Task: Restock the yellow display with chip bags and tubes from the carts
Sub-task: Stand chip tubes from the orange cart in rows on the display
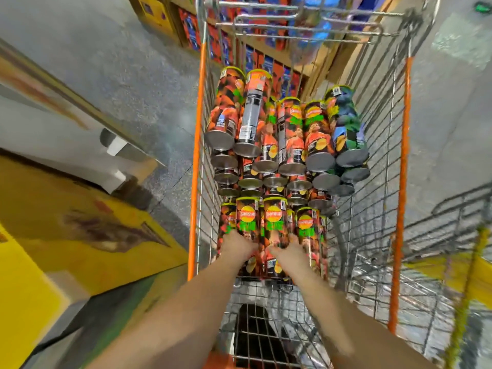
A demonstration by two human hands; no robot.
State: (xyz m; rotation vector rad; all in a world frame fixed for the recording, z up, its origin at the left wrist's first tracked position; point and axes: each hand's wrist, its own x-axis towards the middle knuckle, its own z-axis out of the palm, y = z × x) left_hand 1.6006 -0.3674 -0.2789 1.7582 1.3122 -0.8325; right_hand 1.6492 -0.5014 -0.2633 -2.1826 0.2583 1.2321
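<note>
Tubes [282, 134] fill the cart [195, 161], a wire basket with orange corner posts. At the far end they lie stacked in layers, grey bases facing the camera; most are orange and black, and a few at the right [343, 126] are blue and green. Nearer the camera a second group [274, 227] lies with yellow-green lids pointing away, each showing a round yellow-and-red logo above green lettering. Both bare arms reach into the cart. Left hand [237, 246] rests on the near group's left tubes, fingers curled over one. Right hand [290, 251] lies on the tubes just beside it, fingers bent around one; motion blur hides how firm either grip is. Yellow display [66, 222] stands left of the cart.
</note>
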